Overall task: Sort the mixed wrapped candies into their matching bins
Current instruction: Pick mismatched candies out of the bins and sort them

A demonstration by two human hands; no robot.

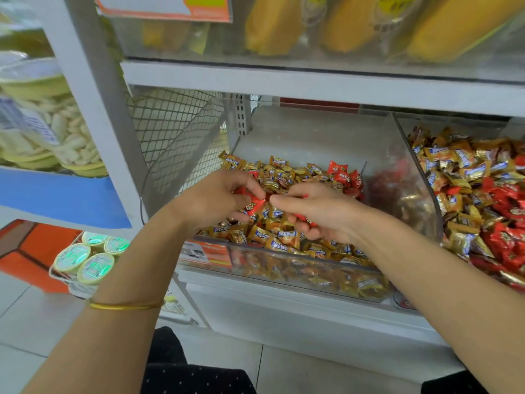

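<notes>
A clear plastic bin (284, 264) on the lower shelf holds mostly gold-wrapped candies (272, 237), with a few red-wrapped candies (342, 173) at its back right. Both of my hands are over this bin. My left hand (216, 197) grips several red candies (254, 204) in curled fingers. My right hand (318, 211) also holds red candies, its fingers curled round them and fingertips close to the left hand's. A second bin (420, 177) to the right contains gold and red candies mixed together (483, 194).
A wire mesh panel (170, 132) closes the shelf's left side. The shelf above carries yellow packets (272, 24). Jars of pale snacks (42, 123) stand at far left, and green-lidded cups (88, 260) sit low on the left. Tiled floor lies below.
</notes>
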